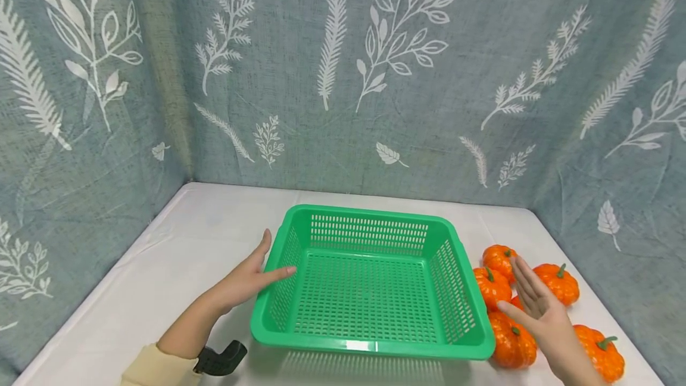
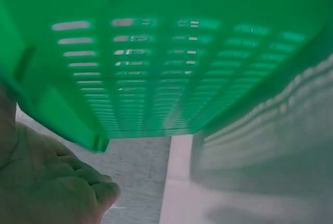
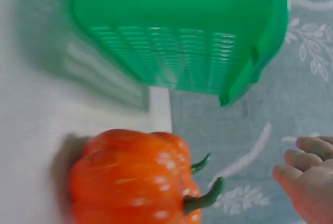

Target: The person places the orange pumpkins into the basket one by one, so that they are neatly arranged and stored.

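Green basket (image 1: 407,348): upright on white table (image 1: 214,225), pumpkins to its right
Left hand (image 1: 248,279): at basket's left side — thumb over rim, spread wide
Right hand (image 1: 541,311): above orange pumpkins (image 1: 509,351) — fingers straight, thumb apart

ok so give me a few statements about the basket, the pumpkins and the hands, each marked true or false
1. The green basket is upside down. False: its open top faces up.
2. The pumpkins lie to the basket's right. True.
3. The right hand holds a pumpkin. False: it holds nothing.
4. The left hand is at the basket's left side. True.
5. The pumpkins' stems are yellow. False: those in view are green.
6. The tabletop is white. True.
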`<action>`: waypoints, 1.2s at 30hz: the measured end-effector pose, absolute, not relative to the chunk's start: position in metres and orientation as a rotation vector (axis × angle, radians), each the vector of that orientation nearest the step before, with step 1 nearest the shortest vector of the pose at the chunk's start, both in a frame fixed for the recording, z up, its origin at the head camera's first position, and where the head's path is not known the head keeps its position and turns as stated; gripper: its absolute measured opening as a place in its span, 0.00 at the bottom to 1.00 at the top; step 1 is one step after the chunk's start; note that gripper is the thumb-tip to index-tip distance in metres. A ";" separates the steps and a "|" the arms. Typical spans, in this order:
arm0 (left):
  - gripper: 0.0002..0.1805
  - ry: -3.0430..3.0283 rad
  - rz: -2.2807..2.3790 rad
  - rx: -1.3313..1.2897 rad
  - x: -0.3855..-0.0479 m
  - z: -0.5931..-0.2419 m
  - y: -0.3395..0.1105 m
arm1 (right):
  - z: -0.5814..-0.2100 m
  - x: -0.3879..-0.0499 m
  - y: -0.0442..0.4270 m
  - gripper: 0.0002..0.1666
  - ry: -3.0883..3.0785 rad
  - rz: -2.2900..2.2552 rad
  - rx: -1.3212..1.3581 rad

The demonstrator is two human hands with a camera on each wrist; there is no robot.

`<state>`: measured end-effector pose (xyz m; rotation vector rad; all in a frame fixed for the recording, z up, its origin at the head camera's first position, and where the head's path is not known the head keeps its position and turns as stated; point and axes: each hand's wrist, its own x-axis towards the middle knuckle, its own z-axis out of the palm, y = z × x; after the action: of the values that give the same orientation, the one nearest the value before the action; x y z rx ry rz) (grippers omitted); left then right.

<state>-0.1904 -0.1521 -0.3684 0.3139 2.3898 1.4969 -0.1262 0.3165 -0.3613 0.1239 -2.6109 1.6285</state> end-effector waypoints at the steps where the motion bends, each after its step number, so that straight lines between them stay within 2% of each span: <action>1: 0.56 2.385 1.516 0.300 -0.190 -0.370 -0.151 | -0.364 -0.125 0.317 0.47 -2.633 1.623 0.048; 6: 0.52 2.325 1.605 0.289 -0.190 -0.378 -0.149 | -0.372 -0.119 0.317 0.51 -2.708 1.646 -0.218; 12: 0.48 2.301 1.675 0.300 -0.189 -0.385 -0.149 | -0.383 -0.113 0.318 0.58 -2.770 1.647 -0.334; 21: 0.46 2.276 1.721 0.248 -0.189 -0.388 -0.147 | -0.395 -0.109 0.320 0.62 -2.812 1.626 -0.506; 29: 0.46 2.252 1.753 0.232 -0.187 -0.391 -0.145 | -0.401 -0.113 0.322 0.65 -2.996 1.269 -0.575; 36: 0.45 2.256 1.761 0.213 -0.187 -0.393 -0.144 | -0.411 -0.113 0.328 0.72 -3.120 0.977 -0.684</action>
<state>-0.1869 -0.1438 -0.3933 0.2133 2.2555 1.7607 -0.1132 0.3276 -0.4112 -0.6844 -3.1203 0.9773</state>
